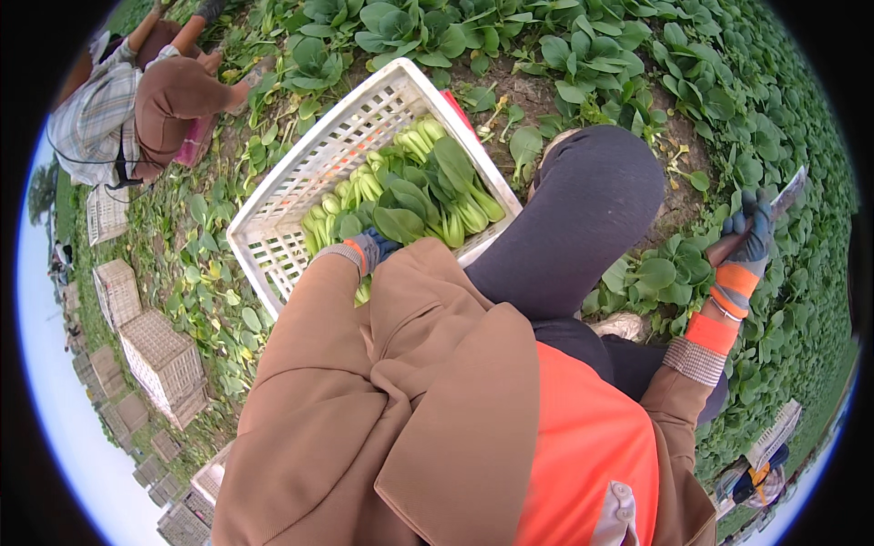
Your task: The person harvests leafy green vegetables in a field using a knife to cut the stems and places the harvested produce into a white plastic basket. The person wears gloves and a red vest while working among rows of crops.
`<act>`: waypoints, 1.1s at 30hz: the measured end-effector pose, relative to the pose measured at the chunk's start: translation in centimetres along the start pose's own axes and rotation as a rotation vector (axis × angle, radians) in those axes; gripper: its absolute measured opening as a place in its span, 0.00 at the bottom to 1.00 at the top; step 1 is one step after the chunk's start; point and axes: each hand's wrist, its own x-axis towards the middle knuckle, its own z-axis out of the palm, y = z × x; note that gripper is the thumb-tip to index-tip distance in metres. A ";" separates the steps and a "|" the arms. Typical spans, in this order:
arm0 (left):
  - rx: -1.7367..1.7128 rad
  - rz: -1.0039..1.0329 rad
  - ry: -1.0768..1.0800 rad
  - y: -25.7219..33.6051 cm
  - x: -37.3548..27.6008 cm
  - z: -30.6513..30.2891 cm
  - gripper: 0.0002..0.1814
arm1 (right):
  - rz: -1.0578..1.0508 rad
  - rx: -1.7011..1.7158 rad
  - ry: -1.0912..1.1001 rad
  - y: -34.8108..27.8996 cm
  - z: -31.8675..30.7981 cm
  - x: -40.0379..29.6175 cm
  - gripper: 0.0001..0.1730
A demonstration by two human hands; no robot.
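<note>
A white plastic crate (328, 147) stands on the ground before me, tilted in the view, with bunches of bok choy (410, 194) laid in rows inside. My left hand (375, 247), in a blue and orange work glove, reaches into its near side among the leaves; my sleeve and coat hide part of it, and its fingers are not clear enough to tell a grip. Out at the right, my gloved right hand (748, 235) is closed around the handle of a knife (788, 194), whose broad metal blade points up and away. Growing bok choy (659, 273) lies just left of that hand.
Rows of bok choy (765, 143) grow ahead and to the right. At the upper left a person (171, 102) squats near the crate. Stacked crates (164, 355) stand at left over leaf-strewn soil. Another person (758, 481) is at the lower right beside a crate (775, 433).
</note>
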 end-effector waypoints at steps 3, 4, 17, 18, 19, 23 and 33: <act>-0.013 0.008 -0.149 -0.1 -1.4 -1.1 0.14 | 0.072 -0.004 0.084 0.8 1.0 0.9 0.19; -0.004 0.017 -0.214 -0.1 -2.1 -1.7 0.15 | 0.076 0.005 0.075 1.7 1.3 1.7 0.17; -0.427 -0.125 0.075 -3.3 16.1 -42.0 0.10 | 0.381 -0.015 0.147 15.0 -4.6 6.4 0.21; -0.478 -0.107 0.175 -2.7 19.8 -44.2 0.11 | 0.421 -0.038 0.137 15.7 -5.1 6.4 0.22; -0.528 -0.092 0.277 -1.6 23.7 -46.3 0.12 | 0.461 -0.060 0.124 16.6 -5.7 6.7 0.23; -0.413 0.199 0.553 2.0 40.0 -47.2 0.11 | 0.389 -0.397 0.061 22.4 -8.8 8.7 0.28; 0.032 -0.052 0.162 6.5 58.2 -36.0 0.29 | 0.412 -1.109 -0.344 24.7 -8.3 18.3 0.30</act>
